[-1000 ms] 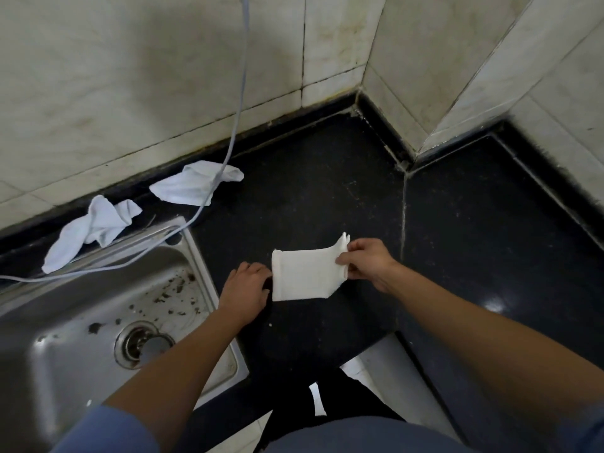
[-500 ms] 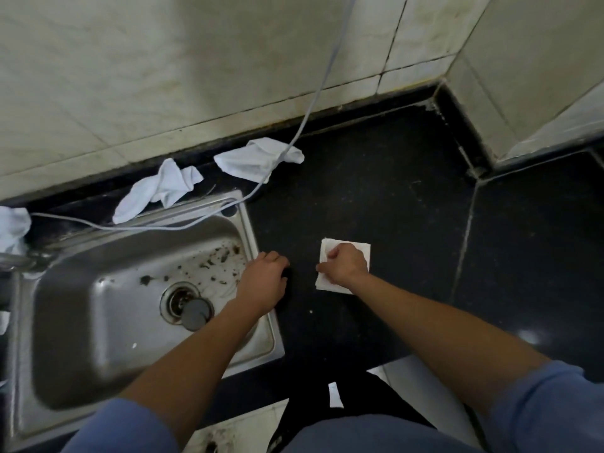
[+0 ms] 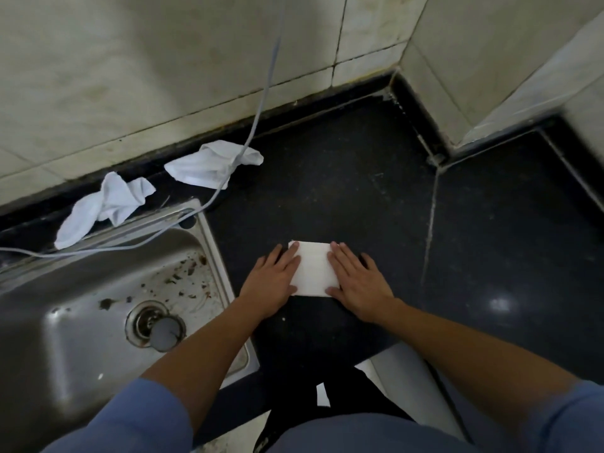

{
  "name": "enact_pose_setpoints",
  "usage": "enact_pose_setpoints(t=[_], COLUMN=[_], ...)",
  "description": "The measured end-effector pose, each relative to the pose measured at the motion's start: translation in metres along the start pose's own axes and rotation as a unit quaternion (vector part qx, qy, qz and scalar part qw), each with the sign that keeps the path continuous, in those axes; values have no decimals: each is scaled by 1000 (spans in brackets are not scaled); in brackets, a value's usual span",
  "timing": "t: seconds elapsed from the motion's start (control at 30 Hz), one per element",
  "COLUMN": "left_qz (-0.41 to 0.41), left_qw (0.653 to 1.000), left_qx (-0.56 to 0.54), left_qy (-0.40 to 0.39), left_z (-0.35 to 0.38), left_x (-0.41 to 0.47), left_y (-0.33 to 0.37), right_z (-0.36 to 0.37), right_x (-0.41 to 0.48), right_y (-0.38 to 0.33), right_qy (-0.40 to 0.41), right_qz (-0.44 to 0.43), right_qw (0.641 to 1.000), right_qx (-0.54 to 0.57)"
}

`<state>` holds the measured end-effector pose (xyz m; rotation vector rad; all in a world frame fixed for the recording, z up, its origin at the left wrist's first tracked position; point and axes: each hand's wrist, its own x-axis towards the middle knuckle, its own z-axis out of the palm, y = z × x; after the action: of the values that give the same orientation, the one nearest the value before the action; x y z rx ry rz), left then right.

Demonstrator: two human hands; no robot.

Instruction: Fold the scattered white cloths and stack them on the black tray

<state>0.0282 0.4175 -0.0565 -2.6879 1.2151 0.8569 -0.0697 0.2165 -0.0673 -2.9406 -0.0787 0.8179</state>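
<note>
L hand & R hand lie flat, fingers straight, pressing folded cloth on black counter just right of sink; nothing gripped. Risks: fold may spring open on release; far-left crumpled cloth under cable may snag. No tray in view.

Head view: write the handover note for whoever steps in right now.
Left hand and right hand: both flat, fingers straight, pressing the folded cloth on the black counter.
Done: one cloth folded into a rectangle.
Left to do: fold the sink-side crumpled cloth and the cable-side crumpled cloth, which lies under the grey cable, then stack all three.
Black tray not in view.
</note>
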Motion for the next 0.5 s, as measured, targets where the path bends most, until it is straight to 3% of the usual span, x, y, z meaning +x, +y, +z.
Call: enact_pose_setpoints(t=[0.17, 0.33, 0.5], left_qz=[-10, -83, -154], left_qw=[1000, 986, 971], left_qx=[-6, -76, -106], left_qy=[14, 123, 151], left_z=[-4, -6, 10], left_x=[-4, -31, -71], left_y=[2, 7, 2], right_z=[-5, -46, -68], right_x=[1, 30, 71], right_y=[6, -2, -20], right_qy=[-5, 76, -22], right_qz=[-13, -24, 6], right_qw=[1000, 995, 997], right_qx=[-4, 56, 73])
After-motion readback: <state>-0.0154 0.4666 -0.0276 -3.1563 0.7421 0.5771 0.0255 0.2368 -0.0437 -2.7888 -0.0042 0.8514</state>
